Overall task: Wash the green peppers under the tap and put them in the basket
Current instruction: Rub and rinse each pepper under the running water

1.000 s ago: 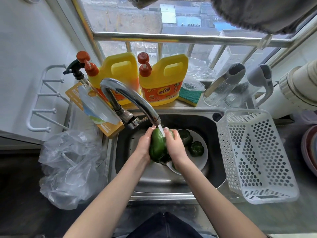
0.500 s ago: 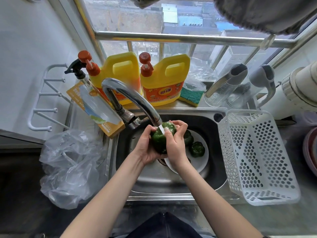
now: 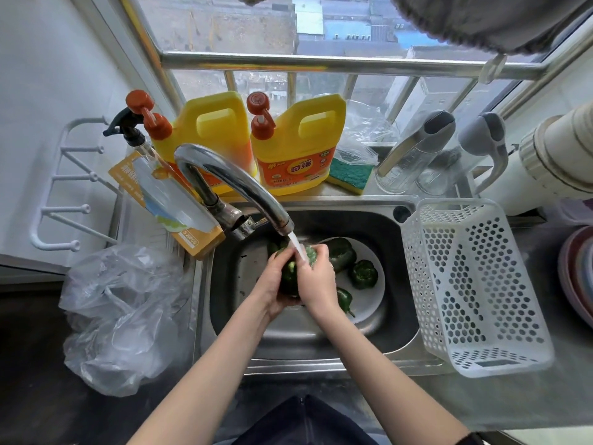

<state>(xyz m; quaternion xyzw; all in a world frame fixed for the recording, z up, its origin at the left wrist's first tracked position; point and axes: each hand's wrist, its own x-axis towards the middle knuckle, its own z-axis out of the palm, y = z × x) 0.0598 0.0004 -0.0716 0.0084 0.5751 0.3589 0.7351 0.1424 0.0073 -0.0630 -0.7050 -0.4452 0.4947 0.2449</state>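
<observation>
Two yellow plastic detergent jugs with red pump tops stand on the ledge behind the sink. The right jug (image 3: 296, 146) has an orange label with large white Chinese characters and small lettering above them that looks like "KEON"; the rest is too small to read. The left jug (image 3: 208, 136) is partly hidden by the curved chrome tap (image 3: 237, 184), so its label cannot be read. Left of the tap leans an orange cardboard box with a clear window (image 3: 167, 200); its end face reads "S 20PCS".

In the stainless steel sink (image 3: 378, 329), a white round plate (image 3: 369, 303) holds three dark green peppers (image 3: 362, 273). A fourth green pepper (image 3: 290, 274) is held over the basin, directly under the stream of water from the tap. The left hand (image 3: 272, 284) cups it from below and the side with curled fingers, while the right hand (image 3: 316, 281) wraps over its top and right side; both hands press against it.

The white perforated plastic basket (image 3: 475, 284) lies at the right edge of the sink with nothing visible inside.

A green and yellow sponge (image 3: 349, 173) lies just beside the right jug, and a crumpled clear plastic bag (image 3: 118, 316) sits on the counter left of the sink.
</observation>
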